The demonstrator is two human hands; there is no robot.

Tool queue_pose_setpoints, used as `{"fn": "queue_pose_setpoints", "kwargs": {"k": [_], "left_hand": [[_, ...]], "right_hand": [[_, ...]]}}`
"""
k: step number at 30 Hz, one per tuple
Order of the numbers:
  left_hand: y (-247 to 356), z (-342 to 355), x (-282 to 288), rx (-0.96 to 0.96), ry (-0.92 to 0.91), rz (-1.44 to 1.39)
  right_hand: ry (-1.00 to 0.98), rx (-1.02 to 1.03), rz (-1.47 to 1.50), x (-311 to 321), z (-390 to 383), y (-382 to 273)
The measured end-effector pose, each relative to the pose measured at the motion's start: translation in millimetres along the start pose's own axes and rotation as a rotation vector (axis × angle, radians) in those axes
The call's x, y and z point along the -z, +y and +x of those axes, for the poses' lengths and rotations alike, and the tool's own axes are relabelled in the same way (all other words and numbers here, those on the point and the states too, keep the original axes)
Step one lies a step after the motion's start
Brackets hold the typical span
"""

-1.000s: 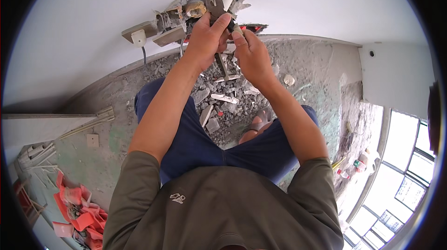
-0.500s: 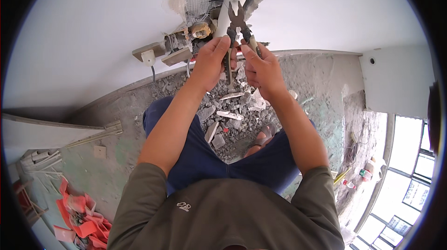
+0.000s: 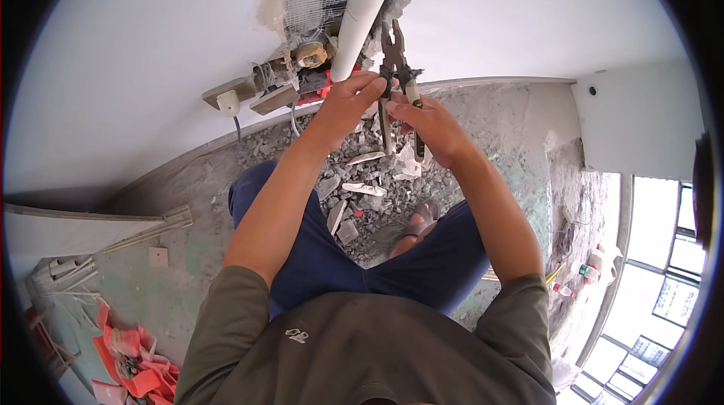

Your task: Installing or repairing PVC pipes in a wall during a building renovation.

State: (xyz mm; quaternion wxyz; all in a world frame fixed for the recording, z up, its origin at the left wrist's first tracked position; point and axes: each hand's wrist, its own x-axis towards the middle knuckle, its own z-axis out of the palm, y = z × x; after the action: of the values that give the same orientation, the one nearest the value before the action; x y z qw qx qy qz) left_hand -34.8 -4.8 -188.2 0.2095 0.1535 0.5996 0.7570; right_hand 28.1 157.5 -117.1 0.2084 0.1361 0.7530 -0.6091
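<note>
pliers point(image 3: 392, 56) partly hidden, pipe point(image 3: 368, 16) cut off

Your floor point(image 3: 513, 133) is rough, dusty grey with faded green patches. Between your legs it carries a heap of grey rubble point(image 3: 348, 167), with a long white shard point(image 3: 363, 189), a pale flat chunk point(image 3: 336, 214) and a small red scrap point(image 3: 359, 213) among the stones. Your sandalled foot point(image 3: 417, 225) stands at the heap's right side. Out to your left lie pale strips point(image 3: 151, 233), a square beige plate point(image 3: 158, 257) and crumpled red sheeting point(image 3: 143, 381); far right, near the window, a green-labelled bottle point(image 3: 588, 272) and a red-labelled one point(image 3: 562, 289)
</note>
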Motion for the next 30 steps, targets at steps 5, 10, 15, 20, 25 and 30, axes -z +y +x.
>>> {"fn": "queue_pose_setpoints", "kwargs": {"k": [5,10,15,20,25,30], "left_hand": [[-7.4,14.8,-12.9,0.18,0.067,-0.215],[-4.7,26.0,-7.4,0.212,0.006,-0.314],[-10.1,25.2,-7.4,0.194,-0.021,-0.41],[-8.2,25.0,-12.2,0.143,-0.087,-0.48],[-9.0,24.2,-11.6,0.179,-0.052,-0.456],[-12.0,31.1,-2.3,0.19,-0.072,-0.335]], "right_hand": [[0.062,0.038,0.157,2.7,13.6,-5.7],[0.071,0.002,0.097,5.1,22.0,-13.7],[0.098,0.002,0.049,1.1,19.9,-16.6],[0.203,0.013,-0.025,-1.9,21.5,-14.5],[0.234,0.005,-0.11,-3.3,23.6,-14.0],[0.178,-0.063,0.007,-1.3,24.0,-11.3]]}}
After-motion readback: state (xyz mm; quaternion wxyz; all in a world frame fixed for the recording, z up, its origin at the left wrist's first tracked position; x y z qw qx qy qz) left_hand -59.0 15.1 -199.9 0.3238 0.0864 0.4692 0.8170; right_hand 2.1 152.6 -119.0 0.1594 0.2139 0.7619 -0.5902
